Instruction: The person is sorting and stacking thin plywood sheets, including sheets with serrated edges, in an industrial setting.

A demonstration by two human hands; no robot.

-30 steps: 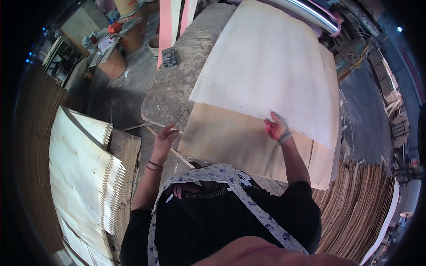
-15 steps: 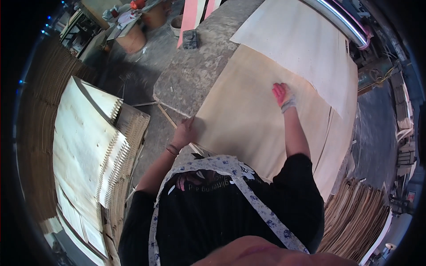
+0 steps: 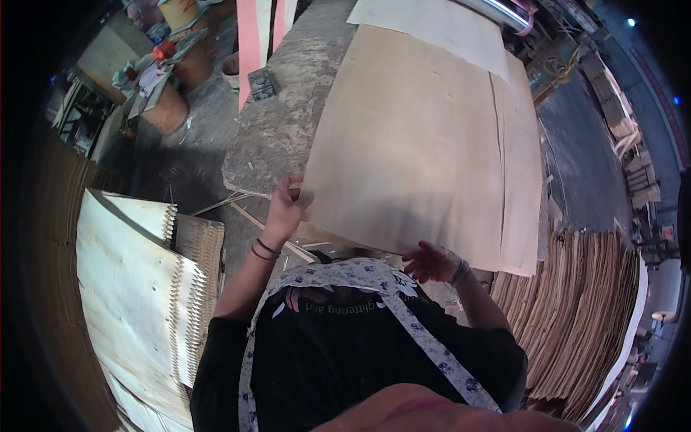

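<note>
My left hand (image 3: 288, 209) grips the left edge of a broad tan veneer sheet (image 3: 407, 129) near its front corner, fingers curled at the edge. My right hand (image 3: 432, 263), with pinkish fingers and a grey wrap at the wrist, is open just beside the sheet's front edge, nearer my body. The tan sheet lies on a grey, worn work surface (image 3: 263, 129), with a white sheet (image 3: 425, 21) showing at its far end. A long split runs down the tan sheet's right part.
Jagged-edged pale veneer stacks (image 3: 129, 273) stand left, brown stacks (image 3: 561, 317) right. A metal roller (image 3: 497, 11) is at the far end, beside pink-and-white strips (image 3: 248, 43) and a dark block (image 3: 261, 83). Buckets (image 3: 162, 108) stand on the floor at far left.
The tan sheet now reaches farther forward, covering much more of the white sheet. My right hand has pulled back from upon the sheets to its near edge. My left hand has closed on the left edge.
</note>
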